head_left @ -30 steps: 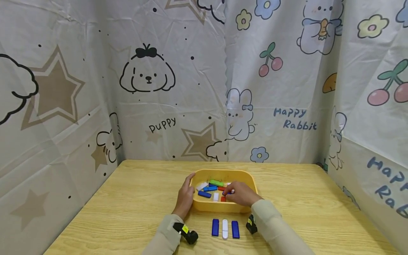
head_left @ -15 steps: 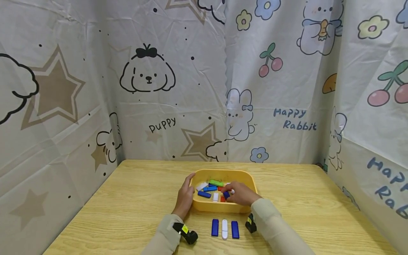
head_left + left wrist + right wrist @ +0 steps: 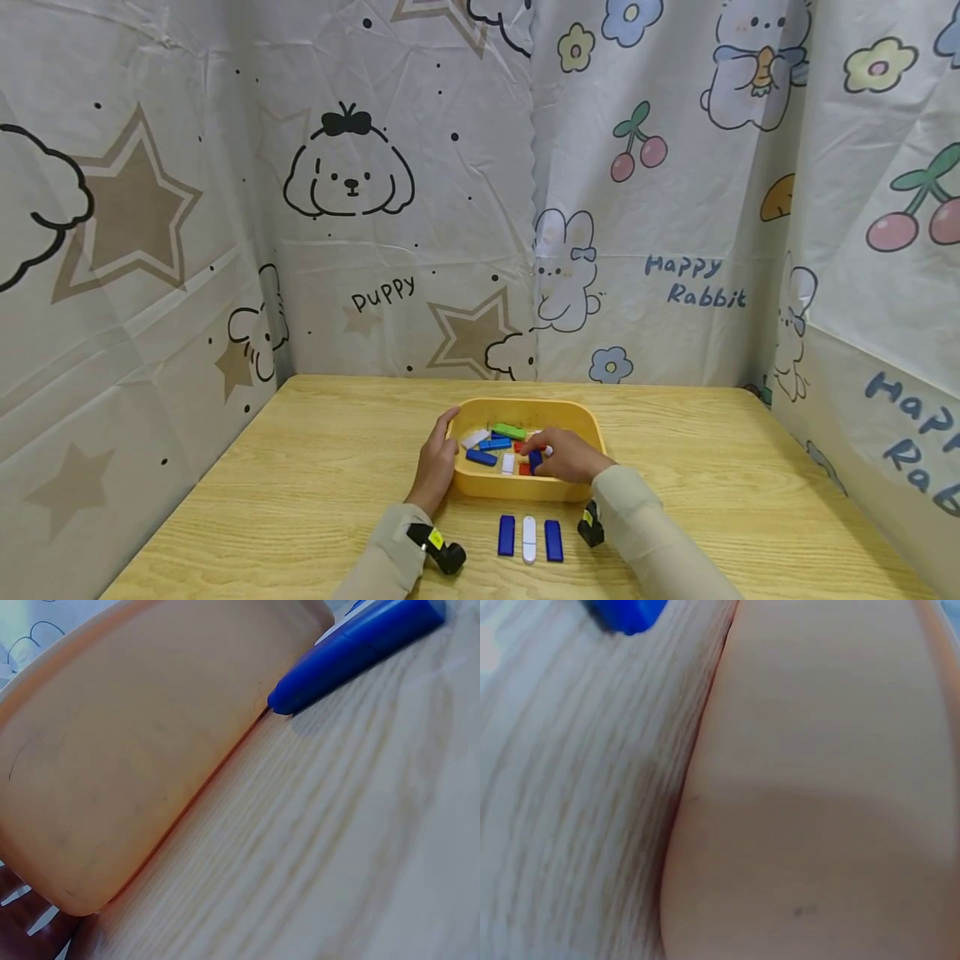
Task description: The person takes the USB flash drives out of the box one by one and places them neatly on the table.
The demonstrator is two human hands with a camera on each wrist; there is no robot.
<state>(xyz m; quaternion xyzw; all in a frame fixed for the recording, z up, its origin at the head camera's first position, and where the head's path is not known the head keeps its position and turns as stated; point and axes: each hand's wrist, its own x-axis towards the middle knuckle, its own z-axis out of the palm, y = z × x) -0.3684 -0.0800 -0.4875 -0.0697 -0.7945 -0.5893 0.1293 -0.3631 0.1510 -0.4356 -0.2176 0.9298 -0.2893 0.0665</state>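
My right hand (image 3: 567, 455) reaches into a yellow plastic bin (image 3: 517, 487) and pinches a dark blue USB stick (image 3: 536, 462) between thumb and forefinger. A small white end (image 3: 548, 451) shows within the same hand; the rest of it is hidden by the fingers. At the bin's left end my left hand (image 3: 435, 462) lies along the wall, fingers fairly straight and fingertips at the rim. Around the right hand lie a green stick (image 3: 509, 432), a light blue one (image 3: 495, 445), a blue one (image 3: 481, 457), a white one (image 3: 507, 463) and a red one (image 3: 524, 469).
In front of the bin stand side by side a blue stick (image 3: 506, 536), a white stick (image 3: 529, 539) and another blue stick (image 3: 553, 541) on the wooden table (image 3: 300, 483). Black wrist cameras sit on both sleeves. Printed curtains (image 3: 375, 250) enclose the table's back and sides.
The dark blue stick at my right fingertips has turned more lengthwise and shows more of itself. The right fingers have shifted slightly; the left hand and the bin stay put.
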